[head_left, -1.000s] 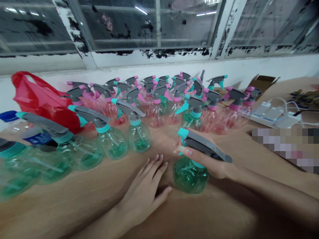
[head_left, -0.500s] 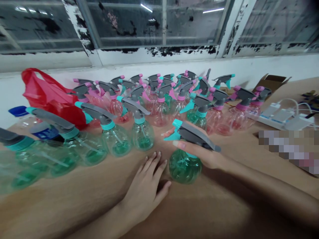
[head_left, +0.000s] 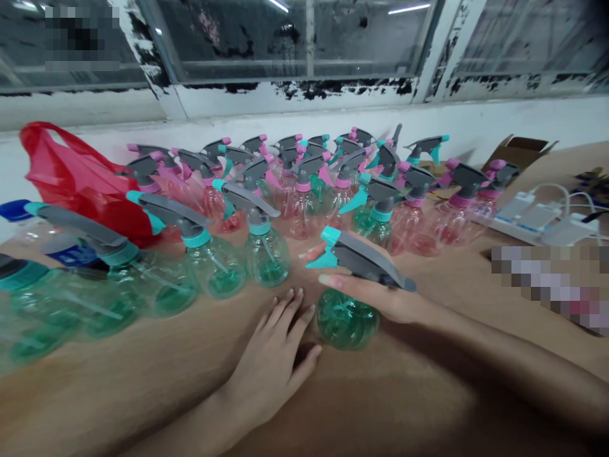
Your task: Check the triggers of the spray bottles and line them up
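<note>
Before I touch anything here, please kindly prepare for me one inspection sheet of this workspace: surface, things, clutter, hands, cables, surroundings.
Surface: brown table; no spill seen.
Job's things: one green spray bottle in hand; other green bottles at left, pink bottles grouped behind.
Clutter: red plastic bag, blue-capped bottle, open cardboard box; an item at right is pixelated, cannot tell.
Hands: right hand grips the green spray bottle near its neck; left hand lies palm down beside it, holding nothing.
Cables: white cables at a power strip with plugs, right side.
Surroundings: white wall, windows with patchy, dark-marked frames.
</note>
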`<state>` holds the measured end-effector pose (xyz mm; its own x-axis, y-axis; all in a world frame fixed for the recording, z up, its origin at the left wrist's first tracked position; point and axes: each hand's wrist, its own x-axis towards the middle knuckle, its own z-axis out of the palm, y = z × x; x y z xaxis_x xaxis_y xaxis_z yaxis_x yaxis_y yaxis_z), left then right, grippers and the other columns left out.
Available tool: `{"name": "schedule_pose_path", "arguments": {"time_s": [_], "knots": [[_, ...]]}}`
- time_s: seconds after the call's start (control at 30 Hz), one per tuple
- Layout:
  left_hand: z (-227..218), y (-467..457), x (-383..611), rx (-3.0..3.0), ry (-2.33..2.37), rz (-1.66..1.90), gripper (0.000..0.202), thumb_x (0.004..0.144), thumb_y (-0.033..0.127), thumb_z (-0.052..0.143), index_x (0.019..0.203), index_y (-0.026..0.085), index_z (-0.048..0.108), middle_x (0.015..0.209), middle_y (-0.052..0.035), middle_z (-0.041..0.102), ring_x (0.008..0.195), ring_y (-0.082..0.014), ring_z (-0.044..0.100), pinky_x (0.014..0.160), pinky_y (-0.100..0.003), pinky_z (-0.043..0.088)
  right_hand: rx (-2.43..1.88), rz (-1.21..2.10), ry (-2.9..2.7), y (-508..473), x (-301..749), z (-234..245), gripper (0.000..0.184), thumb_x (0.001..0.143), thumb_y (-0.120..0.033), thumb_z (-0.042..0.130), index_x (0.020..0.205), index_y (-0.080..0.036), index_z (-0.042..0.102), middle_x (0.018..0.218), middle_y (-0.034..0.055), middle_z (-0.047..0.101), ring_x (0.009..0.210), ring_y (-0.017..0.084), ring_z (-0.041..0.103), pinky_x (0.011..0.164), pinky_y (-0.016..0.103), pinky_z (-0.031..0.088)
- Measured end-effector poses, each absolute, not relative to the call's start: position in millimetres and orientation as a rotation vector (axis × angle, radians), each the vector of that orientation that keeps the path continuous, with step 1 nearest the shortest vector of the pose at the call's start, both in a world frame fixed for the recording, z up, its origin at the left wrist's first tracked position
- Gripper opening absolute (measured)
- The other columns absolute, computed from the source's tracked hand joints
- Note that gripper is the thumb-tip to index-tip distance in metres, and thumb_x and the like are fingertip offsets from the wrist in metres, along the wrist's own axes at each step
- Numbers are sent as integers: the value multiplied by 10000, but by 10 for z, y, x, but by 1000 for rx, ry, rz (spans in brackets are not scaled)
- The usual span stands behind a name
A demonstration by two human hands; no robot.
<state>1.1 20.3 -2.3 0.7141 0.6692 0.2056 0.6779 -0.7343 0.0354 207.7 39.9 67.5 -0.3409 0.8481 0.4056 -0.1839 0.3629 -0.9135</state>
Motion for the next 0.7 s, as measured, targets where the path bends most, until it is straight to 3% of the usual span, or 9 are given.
{"name": "schedule_pose_path", "arguments": {"time_s": [0.3, 0.53, 0.7], "knots": [[-15, 206, 13, -2859, -1128, -295, 503, 934, 395, 483, 1343, 104, 455, 1435, -177, 418, 1334, -317, 357, 1034, -497, 363, -671, 1101, -1719, 478, 2106, 603, 314, 824, -178, 636, 1102, -244, 507, 1248, 39, 605, 1118, 208, 603, 900, 347, 558], [-10, 192, 15, -2857, -1125, -313, 494, 925, 375, 501, 1332, 96, 469, 1420, -186, 432, 1329, -324, 360, 1025, -509, 373, -688, 1078, -1846, 520, 2147, 548, 404, 832, -255, 619, 1213, -270, 485, 1257, 63, 600, 971, 217, 661, 651, 317, 598], [-13, 194, 23, -2885, -1148, -343, 470, 924, 366, 498, 1319, 111, 478, 1413, -174, 441, 1334, -322, 349, 1027, -512, 370, -697, 1037, -1859, 526, 2148, 531, 454, 832, -253, 629, 1261, -269, 479, 1227, 38, 615, 1010, 195, 643, 831, 334, 579]]}}
